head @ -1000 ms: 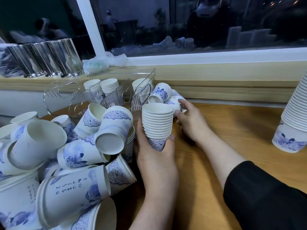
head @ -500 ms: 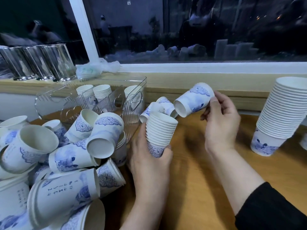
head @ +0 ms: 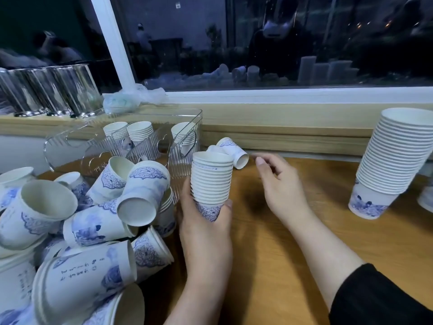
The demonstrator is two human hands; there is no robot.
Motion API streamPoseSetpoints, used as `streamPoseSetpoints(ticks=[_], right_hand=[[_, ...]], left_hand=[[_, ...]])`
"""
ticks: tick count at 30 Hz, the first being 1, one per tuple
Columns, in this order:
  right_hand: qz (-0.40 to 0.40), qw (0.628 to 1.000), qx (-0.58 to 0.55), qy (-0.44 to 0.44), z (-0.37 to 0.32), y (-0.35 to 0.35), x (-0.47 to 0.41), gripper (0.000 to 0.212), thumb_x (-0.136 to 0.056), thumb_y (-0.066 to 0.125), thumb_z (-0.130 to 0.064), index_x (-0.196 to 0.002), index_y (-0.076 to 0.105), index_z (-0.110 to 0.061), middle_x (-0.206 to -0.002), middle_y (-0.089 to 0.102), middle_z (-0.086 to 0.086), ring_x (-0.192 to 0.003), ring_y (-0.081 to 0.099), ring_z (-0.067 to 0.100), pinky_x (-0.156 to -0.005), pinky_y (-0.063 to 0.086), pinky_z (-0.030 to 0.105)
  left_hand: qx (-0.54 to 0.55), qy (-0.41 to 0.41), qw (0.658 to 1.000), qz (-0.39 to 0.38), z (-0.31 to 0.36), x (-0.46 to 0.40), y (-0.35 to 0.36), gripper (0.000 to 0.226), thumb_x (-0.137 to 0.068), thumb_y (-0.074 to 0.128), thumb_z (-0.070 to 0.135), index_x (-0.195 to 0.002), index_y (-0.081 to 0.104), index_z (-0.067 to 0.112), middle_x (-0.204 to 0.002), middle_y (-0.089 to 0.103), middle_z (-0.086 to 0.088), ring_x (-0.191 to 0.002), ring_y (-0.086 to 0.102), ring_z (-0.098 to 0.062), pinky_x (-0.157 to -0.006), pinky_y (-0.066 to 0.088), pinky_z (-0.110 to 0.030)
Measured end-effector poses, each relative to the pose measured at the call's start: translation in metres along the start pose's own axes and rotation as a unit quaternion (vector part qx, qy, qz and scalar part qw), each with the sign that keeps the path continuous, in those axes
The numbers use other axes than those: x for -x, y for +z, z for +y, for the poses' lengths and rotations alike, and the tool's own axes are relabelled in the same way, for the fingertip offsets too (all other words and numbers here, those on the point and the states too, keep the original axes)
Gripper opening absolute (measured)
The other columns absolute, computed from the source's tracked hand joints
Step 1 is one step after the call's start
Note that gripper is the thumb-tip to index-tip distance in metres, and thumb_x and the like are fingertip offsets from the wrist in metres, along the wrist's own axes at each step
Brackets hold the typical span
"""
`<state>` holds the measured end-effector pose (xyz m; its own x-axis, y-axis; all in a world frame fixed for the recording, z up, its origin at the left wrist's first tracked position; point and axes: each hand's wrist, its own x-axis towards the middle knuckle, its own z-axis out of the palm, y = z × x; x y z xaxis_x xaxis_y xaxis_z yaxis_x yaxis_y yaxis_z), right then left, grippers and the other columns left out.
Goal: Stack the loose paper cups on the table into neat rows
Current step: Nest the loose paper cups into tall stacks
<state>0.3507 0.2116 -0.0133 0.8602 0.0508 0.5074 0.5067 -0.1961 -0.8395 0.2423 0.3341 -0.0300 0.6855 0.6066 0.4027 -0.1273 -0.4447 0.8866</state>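
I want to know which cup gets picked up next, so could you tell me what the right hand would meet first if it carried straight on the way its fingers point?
Probably the loose cup lying on its side behind the held stack: the right hand points left and away toward its open mouth. Depth is unclear.

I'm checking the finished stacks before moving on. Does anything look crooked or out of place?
Yes. The tall stack at the right leans noticeably to the right instead of standing straight. Loose cups lie on their sides behind the stack in the left hand.
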Motion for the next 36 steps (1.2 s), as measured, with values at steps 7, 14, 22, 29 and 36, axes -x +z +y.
streamPoseSetpoints(ticks=[7,14,22,29,36], right_hand=[[-0.021,0.983,0.155,0.099,0.049,0.034,-0.04,0.057,-0.085,0.071,-0.034,-0.137,0.051,-0.022,-0.13,0.055,0.002,-0.111,0.058,0.024,-0.099,0.046,0.042],[-0.108,0.959,0.243,0.095,0.058,0.055,-0.074,0.075,-0.084,0.07,-0.037,-0.15,0.035,-0.03,-0.153,0.041,-0.001,-0.14,0.038,0.022,-0.114,0.032,0.034],[0.048,0.978,0.13,0.153,0.052,0.041,-0.068,0.036,-0.08,0.074,-0.032,-0.114,0.066,-0.022,-0.104,0.07,-0.002,-0.095,0.064,0.018,-0.079,0.047,0.027],[0.139,0.909,-0.351,0.174,0.006,0.001,-0.022,0.032,-0.09,0.069,-0.015,-0.121,0.06,-0.009,-0.113,0.069,0.012,-0.102,0.065,0.026,-0.092,0.052,0.041],[0.065,0.926,-0.358,0.099,-0.049,-0.023,0.025,0.039,-0.084,0.073,-0.013,-0.12,0.06,-0.017,-0.115,0.071,0.004,-0.113,0.065,0.019,-0.102,0.048,0.036]], left_hand=[[0.028,-0.017,0.999,0.002,-0.007,-0.005,0.004,0.084,-0.082,0.08,0.03,-0.152,0.034,0.032,-0.147,0.051,0.01,-0.136,0.047,-0.011,-0.115,0.038,-0.04],[0.052,-0.024,0.998,-0.001,-0.009,-0.005,0.006,0.084,-0.081,0.081,0.027,-0.151,0.035,0.035,-0.143,0.054,0.014,-0.13,0.051,-0.004,-0.109,0.039,-0.025],[0.042,-0.019,0.999,-0.005,-0.008,-0.004,0.005,0.084,-0.08,0.082,0.027,-0.15,0.036,0.036,-0.142,0.056,0.012,-0.131,0.052,-0.009,-0.112,0.042,-0.038],[-0.013,0.019,0.999,-0.035,-0.002,-0.002,0.005,0.084,-0.076,0.082,0.022,-0.149,0.041,0.034,-0.14,0.056,0.012,-0.13,0.051,-0.009,-0.111,0.041,-0.039],[-0.07,0.07,0.993,-0.07,0.004,0.006,0.006,0.086,-0.075,0.085,0.017,-0.15,0.043,0.027,-0.134,0.055,0.005,-0.126,0.047,-0.009,-0.103,0.032,-0.018]])
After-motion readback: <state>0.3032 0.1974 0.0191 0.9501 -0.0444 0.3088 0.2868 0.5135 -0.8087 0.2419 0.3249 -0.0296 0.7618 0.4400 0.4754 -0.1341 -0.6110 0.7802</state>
